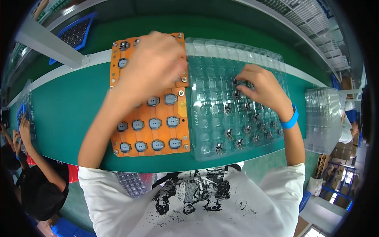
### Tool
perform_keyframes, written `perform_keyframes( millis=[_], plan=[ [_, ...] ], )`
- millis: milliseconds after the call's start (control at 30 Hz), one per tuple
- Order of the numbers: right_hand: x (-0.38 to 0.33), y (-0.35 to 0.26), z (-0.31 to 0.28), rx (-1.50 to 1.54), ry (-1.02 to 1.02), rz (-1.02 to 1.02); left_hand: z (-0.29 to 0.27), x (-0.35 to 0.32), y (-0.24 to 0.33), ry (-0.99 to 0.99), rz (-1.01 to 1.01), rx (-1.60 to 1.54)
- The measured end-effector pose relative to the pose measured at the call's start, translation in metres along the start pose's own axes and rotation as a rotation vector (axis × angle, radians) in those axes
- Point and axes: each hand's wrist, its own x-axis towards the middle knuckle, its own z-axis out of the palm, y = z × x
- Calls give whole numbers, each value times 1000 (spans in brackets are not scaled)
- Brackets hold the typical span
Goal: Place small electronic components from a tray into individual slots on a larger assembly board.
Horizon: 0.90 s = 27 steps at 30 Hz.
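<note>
My left hand (pixel 158 61) is over the upper part of an orange fixture board (pixel 148 110) and smeared by motion. Its fingers cannot be made out, nor whether they hold anything. Rows of grey rounded parts (pixel 154 123) sit in the board's lower pockets; my hand and forearm hide several spots higher up. To the right lies a clear plastic blister tray (pixel 205 118) with small black-and-silver components (pixel 239 143) in some of its pockets. Over this tray, my right hand (pixel 258 85), with a blue wristband, has thumb and fingers curled around one small component (pixel 237 83).
Both board and tray rest on a green worktable (pixel 67 114). Stacked clear trays (pixel 321 118) stand at the right end. Beyond a white post (pixel 51 43) is a blue tray of small parts (pixel 75 33). Another person's hands (pixel 24 130) work at the far left.
</note>
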Motion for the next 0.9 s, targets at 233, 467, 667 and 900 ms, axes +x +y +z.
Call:
perform_keyframes(
  millis=[233, 467, 667, 900],
  plan=[
    [-11, -3, 11, -83, -16, -13, 74, 4, 109, -239, 57, -33],
    [12, -29, -9, -273, 117, -116, 88, 0, 134, -292, -18, 76],
    [104, -45, 33, -60, 279, -264, 95, 14, 141, -364, -167, 220],
    [134, -58, 56, -332, 147, -400, 93, 10, 149, -368, 50, 253]
  ],
)
